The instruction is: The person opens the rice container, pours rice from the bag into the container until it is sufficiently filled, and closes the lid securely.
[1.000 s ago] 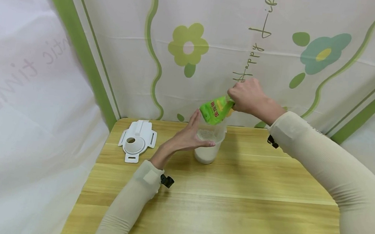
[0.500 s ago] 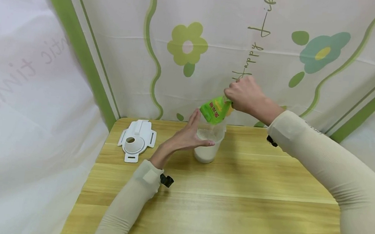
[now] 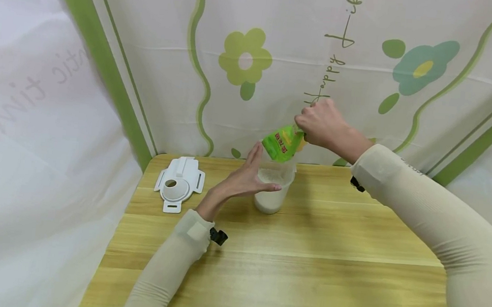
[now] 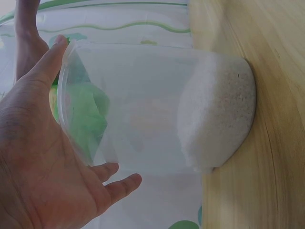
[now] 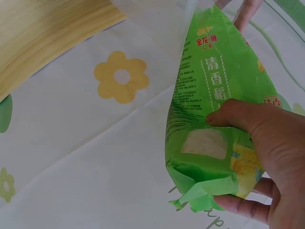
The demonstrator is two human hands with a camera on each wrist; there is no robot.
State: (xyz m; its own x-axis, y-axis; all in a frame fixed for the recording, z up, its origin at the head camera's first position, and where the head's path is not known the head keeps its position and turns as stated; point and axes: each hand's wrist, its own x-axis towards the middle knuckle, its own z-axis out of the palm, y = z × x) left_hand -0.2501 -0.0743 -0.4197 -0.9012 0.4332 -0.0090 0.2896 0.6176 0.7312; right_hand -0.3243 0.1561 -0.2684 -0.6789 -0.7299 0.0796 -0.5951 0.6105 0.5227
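Observation:
A clear plastic container [image 3: 287,177] stands upright at the back of the wooden table. White rice [image 4: 219,105] fills its lower part, heaped at a slant in the left wrist view. My left hand [image 3: 245,179] holds the container near its rim, thumb on the near side and fingers on the far side. Above, my right hand [image 3: 325,125] grips the bottom end of a green rice bag [image 3: 283,143]. The bag tilts mouth-down, its mouth inside the container's rim. Thumb and fingers press into the bag [image 5: 209,95] from both sides in the right wrist view.
A white plastic lid [image 3: 178,184] with side tabs and a round hole lies left of the container. The wooden table [image 3: 305,278] meets a patterned cloth wall [image 3: 285,19] at its back edge. Another cloth wall [image 3: 41,153] hangs along the left side.
The right hand and the rice bag have shifted slightly left over the container. The left hand keeps its hold on the container, and the lid stays put.

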